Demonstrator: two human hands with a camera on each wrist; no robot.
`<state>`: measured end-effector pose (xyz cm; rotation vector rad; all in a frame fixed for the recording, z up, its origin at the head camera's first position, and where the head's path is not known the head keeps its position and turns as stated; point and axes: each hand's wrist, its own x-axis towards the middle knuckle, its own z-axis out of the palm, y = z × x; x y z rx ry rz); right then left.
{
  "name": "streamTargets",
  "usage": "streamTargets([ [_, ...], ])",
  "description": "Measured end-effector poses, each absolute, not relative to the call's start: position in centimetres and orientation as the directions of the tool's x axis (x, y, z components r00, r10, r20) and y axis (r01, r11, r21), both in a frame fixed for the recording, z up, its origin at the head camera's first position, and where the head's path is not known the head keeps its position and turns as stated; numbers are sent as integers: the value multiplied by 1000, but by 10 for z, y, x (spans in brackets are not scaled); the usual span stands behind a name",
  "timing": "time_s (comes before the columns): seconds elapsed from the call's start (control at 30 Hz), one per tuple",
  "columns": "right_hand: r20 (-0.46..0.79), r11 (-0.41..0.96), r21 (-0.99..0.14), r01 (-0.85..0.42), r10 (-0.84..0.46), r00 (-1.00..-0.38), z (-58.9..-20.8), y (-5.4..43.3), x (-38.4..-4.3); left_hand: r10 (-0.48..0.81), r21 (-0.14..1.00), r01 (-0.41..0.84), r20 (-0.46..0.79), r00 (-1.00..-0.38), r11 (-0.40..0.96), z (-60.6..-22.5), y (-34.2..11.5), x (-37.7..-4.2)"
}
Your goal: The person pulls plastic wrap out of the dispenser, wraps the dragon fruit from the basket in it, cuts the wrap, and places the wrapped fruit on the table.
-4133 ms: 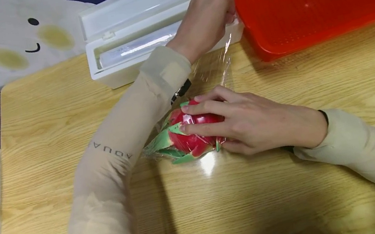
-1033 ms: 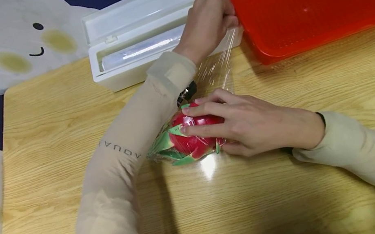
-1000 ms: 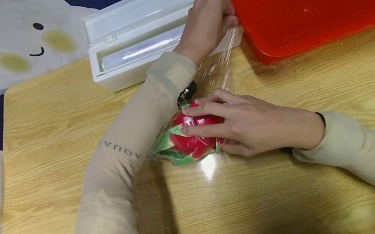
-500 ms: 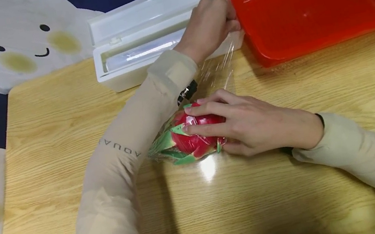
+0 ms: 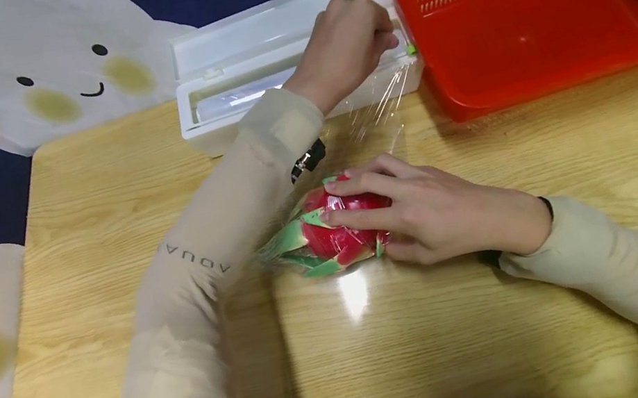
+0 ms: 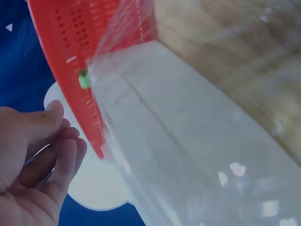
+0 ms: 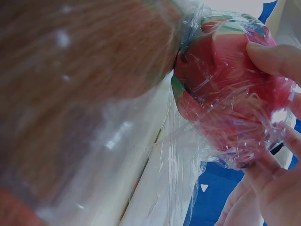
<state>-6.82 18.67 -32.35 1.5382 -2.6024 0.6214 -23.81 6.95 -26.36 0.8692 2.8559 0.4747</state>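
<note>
On the table lies a dragon fruit (image 5: 326, 239), red with green tips and wrapped in clear cling film. My right hand (image 5: 435, 211) grips it from the right; in the right wrist view the thumb (image 7: 273, 59) presses on the wrapped fruit. Stretched film (image 5: 370, 106) runs from the fruit back to a white cling film box (image 5: 214, 138). Its lid is raised and a film roll (image 5: 241, 96) shows inside. Above the box's right end is my left hand (image 5: 344, 43), fingers loosely curled, nothing in them. A green slider (image 5: 411, 48) sits at that end, apart from the fingers.
A red plastic basket (image 5: 534, 82) with slotted walls stands right up against the box's right end. The wooden table (image 5: 445, 347) carries everything. White cloud-shaped panels (image 5: 69, 29) with drawn faces stand behind and left of the table.
My left hand has come away from the box's right end, slightly leftward, and the green slider now shows. My right hand keeps its grip on the dragon fruit. The head view has shifted a little.
</note>
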Motion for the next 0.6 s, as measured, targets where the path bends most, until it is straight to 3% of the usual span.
streamTargets([
  [0.6, 275, 417, -249, -874, -835, -476, -321, 179, -68, 581, 312, 581, 104, -807, 752, -256, -22, -215],
])
